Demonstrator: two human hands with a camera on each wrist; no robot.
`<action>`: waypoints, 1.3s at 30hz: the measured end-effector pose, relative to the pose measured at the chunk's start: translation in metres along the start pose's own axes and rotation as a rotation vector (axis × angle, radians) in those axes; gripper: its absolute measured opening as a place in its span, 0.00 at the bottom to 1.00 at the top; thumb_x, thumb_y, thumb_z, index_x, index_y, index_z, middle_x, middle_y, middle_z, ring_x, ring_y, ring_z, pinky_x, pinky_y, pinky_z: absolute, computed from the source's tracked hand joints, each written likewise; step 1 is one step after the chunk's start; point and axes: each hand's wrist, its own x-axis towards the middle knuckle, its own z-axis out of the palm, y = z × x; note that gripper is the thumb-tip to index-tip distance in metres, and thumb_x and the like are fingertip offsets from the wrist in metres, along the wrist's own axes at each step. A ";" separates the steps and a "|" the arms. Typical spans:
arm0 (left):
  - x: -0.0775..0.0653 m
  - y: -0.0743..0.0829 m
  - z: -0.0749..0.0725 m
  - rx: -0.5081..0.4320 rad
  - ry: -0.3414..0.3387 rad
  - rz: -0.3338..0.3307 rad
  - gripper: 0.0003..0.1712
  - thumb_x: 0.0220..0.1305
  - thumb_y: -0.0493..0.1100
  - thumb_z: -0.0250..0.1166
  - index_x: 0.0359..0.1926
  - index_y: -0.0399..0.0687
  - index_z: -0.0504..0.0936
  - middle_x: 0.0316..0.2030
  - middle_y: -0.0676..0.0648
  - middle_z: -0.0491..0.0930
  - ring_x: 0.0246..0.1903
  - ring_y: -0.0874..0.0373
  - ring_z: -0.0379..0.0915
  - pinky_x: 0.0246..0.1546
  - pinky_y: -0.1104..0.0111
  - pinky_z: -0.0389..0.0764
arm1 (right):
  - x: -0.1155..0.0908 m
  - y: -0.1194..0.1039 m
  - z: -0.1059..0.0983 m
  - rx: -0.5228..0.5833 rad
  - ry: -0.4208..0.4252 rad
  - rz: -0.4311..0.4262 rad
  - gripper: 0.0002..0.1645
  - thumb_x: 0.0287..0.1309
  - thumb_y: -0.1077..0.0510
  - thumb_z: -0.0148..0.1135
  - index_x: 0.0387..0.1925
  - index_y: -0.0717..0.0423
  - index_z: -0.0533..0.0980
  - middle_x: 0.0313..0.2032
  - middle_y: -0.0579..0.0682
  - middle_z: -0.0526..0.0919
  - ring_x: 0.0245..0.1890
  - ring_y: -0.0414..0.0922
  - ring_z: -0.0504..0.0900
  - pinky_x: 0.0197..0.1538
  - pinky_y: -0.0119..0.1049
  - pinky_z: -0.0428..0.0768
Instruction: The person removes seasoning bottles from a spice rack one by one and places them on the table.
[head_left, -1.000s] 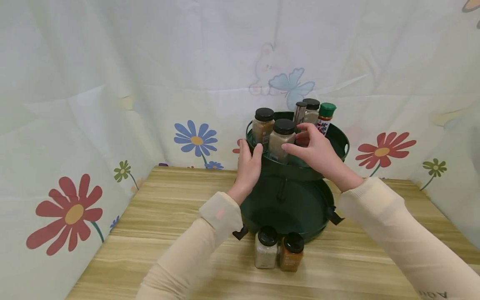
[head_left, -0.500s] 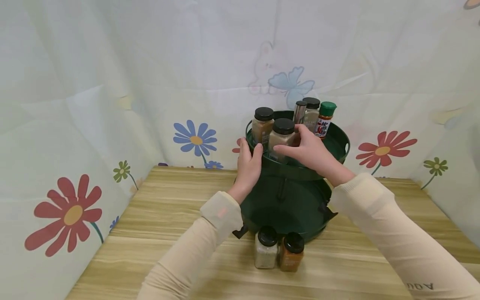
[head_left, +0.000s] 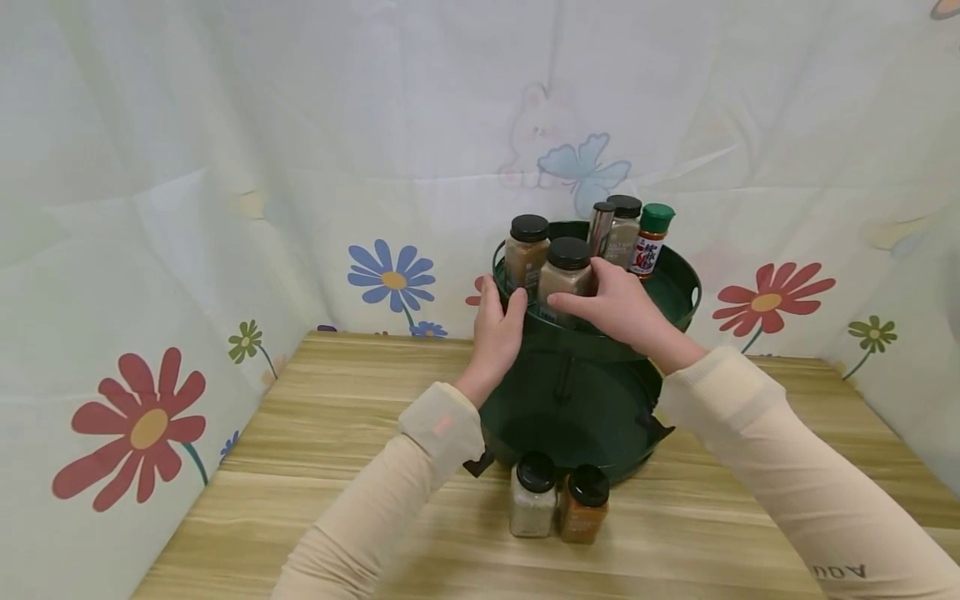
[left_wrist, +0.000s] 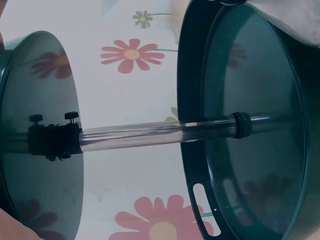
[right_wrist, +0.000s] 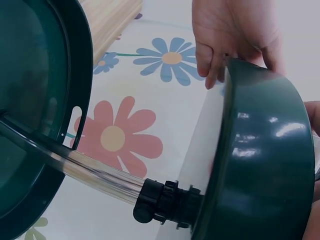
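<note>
In the head view, my right hand point(head_left: 626, 307) grips a square spice jar point(head_left: 562, 283) with a black lid and light brown powder, thumb in front and fingers on its right. This jar stands at the near left of the upper green round tray point(head_left: 600, 335). My left hand point(head_left: 498, 337) rests against that tray's left side with fairly straight fingers. Just behind the gripped jar is a darker brown spice jar point(head_left: 525, 260). The right wrist view shows the left hand point(right_wrist: 235, 32) at the wall of the upper tray point(right_wrist: 265, 140).
A lower green tray point(head_left: 577, 425) joins the upper one by a clear post point(left_wrist: 150, 136). In the upper tray's back stand a slim dark-capped bottle point(head_left: 601, 229), another jar point(head_left: 624, 237) and a green-capped bottle point(head_left: 651, 242). Two jars, white point(head_left: 532, 504) and orange point(head_left: 582, 512), stand in front.
My right hand has moved left and its fingers have closed round the light brown spice jar. The left hand stays at the tray's side.
</note>
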 end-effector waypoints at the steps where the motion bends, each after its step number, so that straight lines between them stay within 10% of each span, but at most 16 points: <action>1: 0.000 0.000 0.000 0.000 -0.001 0.000 0.40 0.67 0.55 0.43 0.68 0.41 0.36 0.70 0.43 0.35 0.67 0.55 0.31 0.66 0.57 0.42 | 0.000 0.000 0.000 0.000 0.008 -0.004 0.33 0.52 0.37 0.56 0.45 0.61 0.66 0.36 0.57 0.73 0.34 0.51 0.72 0.35 0.44 0.71; 39: 0.002 -0.001 -0.001 0.011 -0.014 0.001 0.40 0.67 0.56 0.43 0.69 0.41 0.37 0.70 0.44 0.36 0.67 0.55 0.32 0.66 0.58 0.42 | -0.010 0.007 0.002 0.078 0.256 -0.093 0.30 0.53 0.41 0.56 0.46 0.62 0.68 0.34 0.57 0.75 0.31 0.50 0.71 0.32 0.43 0.72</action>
